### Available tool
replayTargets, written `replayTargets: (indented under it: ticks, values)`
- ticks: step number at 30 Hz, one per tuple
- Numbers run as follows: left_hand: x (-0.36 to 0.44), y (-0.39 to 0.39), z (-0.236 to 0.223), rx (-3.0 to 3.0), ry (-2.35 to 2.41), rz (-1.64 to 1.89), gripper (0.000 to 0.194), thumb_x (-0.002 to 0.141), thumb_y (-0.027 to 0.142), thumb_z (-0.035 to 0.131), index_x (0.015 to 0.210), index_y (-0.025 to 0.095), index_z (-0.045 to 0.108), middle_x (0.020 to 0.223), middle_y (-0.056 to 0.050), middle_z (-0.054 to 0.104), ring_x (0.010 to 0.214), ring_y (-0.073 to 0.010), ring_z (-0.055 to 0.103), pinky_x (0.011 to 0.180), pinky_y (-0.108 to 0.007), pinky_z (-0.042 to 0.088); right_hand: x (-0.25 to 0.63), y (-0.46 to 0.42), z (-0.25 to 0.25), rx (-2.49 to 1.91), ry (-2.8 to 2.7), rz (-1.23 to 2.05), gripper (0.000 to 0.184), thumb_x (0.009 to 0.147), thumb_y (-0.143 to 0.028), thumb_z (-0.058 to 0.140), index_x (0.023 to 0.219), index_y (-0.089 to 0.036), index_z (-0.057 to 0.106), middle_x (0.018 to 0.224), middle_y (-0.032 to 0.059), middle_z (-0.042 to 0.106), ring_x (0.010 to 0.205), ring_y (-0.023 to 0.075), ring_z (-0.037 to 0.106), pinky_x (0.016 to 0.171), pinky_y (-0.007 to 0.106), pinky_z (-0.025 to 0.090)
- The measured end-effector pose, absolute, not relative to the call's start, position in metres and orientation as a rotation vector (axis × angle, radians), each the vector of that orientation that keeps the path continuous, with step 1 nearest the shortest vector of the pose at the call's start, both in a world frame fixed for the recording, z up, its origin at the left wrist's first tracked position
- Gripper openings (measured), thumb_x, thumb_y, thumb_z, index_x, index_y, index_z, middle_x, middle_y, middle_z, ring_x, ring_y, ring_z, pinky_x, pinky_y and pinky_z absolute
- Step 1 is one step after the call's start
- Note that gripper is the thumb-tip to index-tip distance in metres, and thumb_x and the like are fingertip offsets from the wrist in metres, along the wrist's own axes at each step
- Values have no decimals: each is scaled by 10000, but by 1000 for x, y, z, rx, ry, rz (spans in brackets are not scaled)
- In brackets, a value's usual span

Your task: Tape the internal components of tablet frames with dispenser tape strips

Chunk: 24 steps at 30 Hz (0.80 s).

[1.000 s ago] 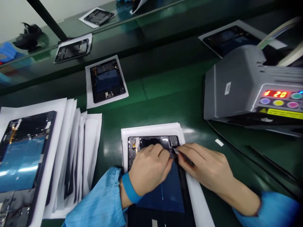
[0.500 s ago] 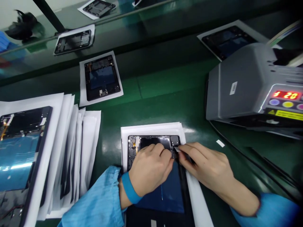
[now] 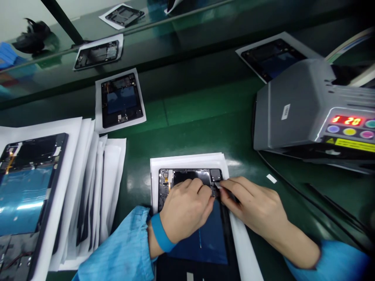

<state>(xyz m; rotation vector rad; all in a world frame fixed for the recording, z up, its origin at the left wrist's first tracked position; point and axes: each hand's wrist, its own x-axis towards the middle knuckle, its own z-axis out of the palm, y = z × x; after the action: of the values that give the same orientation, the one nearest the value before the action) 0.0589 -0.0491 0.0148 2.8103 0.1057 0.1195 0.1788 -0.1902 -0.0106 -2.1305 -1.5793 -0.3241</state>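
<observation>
An opened tablet (image 3: 205, 238) lies on white sheets (image 3: 187, 160), its inner parts and dark blue battery area showing. My right hand (image 3: 258, 205) is at the tablet's upper right corner, thumb and forefinger pinched on a small pale strip of tape (image 3: 218, 185). My left hand (image 3: 187, 210), with a blue band at its wrist, is closed over the tablet's upper middle. Its fingertips point down near the strip, and what they hold, if anything, is hidden.
On the left, opened tablets (image 3: 26, 195) are stacked between white sheets (image 3: 113, 175). A grey dispenser (image 3: 290, 105) with a red display stands at right, its cable (image 3: 288, 187) trailing across the bench. A small white strip (image 3: 271, 178) lies nearby. More tablets (image 3: 121, 99) lie farther back.
The camera view has shifted slightly, so the background things appear moved a little. Both hands stay almost where they were over the tablet, and the right still pinches the strip.
</observation>
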Motion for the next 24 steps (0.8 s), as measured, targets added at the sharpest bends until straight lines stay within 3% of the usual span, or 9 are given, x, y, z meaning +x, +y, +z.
replayTargets:
  ticks: [16,19,22,24]
  values:
    - [53,-52,30,2804,119,-58,118,885,272,552,851,162,576,850,-44,565,804,-215,569,713,-347,520,176,-186,6,-2206,-1850,-279,184,896,-166,488,822,-155,656,751,34,593,664,154,509,592,301,364]
    - [31,-51,41,2796,60,-97,138,877,291,571,897,155,584,911,-58,576,882,-238,559,765,-374,517,165,-191,9,-2291,-1946,-362,220,893,-167,468,948,-108,673,771,57,595,706,181,515,637,322,380]
    - [0,-46,41,2764,-17,6,178,879,318,571,946,154,591,1040,-72,587,1023,-251,529,949,-413,449,157,-206,9,-2310,-1977,-383,338,939,-220,382,1138,-86,621,870,86,622,772,205,533,701,348,400]
    - [-18,-41,34,2746,-26,114,193,875,331,574,952,156,596,1092,-67,587,1070,-243,511,1018,-403,393,159,-210,12,-2240,-1993,-390,366,967,-271,326,1126,-127,623,899,85,630,785,210,541,700,357,392]
